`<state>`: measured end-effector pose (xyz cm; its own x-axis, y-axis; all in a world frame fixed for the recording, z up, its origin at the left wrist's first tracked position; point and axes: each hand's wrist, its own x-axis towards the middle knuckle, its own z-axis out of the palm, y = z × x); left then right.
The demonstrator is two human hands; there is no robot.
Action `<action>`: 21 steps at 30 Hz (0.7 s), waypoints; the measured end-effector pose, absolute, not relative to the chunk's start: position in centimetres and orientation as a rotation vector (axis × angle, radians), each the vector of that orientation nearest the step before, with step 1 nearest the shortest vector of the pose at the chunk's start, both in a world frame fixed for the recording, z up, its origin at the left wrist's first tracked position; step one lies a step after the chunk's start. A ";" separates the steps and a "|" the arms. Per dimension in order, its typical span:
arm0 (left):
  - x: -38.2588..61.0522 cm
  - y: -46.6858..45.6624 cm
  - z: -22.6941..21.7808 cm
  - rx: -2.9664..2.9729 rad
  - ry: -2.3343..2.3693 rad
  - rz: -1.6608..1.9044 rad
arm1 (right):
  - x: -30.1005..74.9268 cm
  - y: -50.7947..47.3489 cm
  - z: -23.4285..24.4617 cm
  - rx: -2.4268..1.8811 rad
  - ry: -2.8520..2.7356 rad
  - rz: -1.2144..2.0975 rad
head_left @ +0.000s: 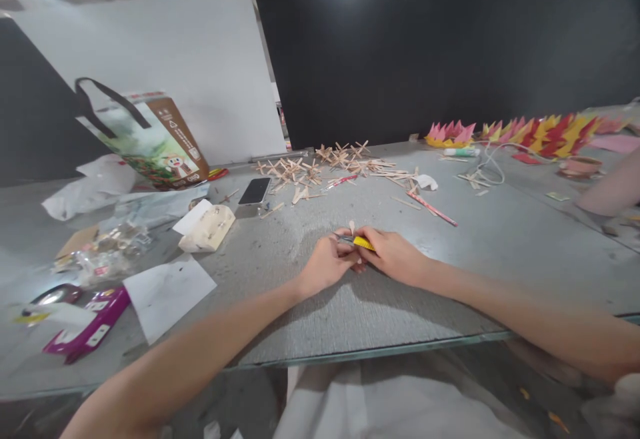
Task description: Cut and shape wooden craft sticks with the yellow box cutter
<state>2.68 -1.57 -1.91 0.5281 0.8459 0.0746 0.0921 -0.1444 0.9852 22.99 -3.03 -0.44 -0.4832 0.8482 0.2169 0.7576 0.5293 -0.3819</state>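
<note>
In the right hand, a yellow tool sits partly hidden

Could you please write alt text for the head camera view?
The left hand and right hand meet over a grey table, the right holding a yellow and silver tool. Beyond them lie pale wooden sticks and a black-screened phone; a green and brown bag is at left.

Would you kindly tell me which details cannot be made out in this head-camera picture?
In the head view:
Yellow tool: its back end, hidden by the right hand.
Plastic packets: their printing, blurred.
Other person's arm: partly cut off by the right edge.
</note>
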 end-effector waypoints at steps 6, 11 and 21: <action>2.4 -0.8 -1.7 1.343 0.920 0.961 | 23.2 -3.3 -0.5 -1.256 -2.358 0.323; 2.4 -0.9 -1.4 1.338 0.899 0.980 | 23.9 -2.1 -0.3 -1.309 -2.176 0.358; 2.4 -1.2 -1.3 1.555 0.833 0.833 | 24.8 -1.0 0.9 -1.186 -1.926 0.835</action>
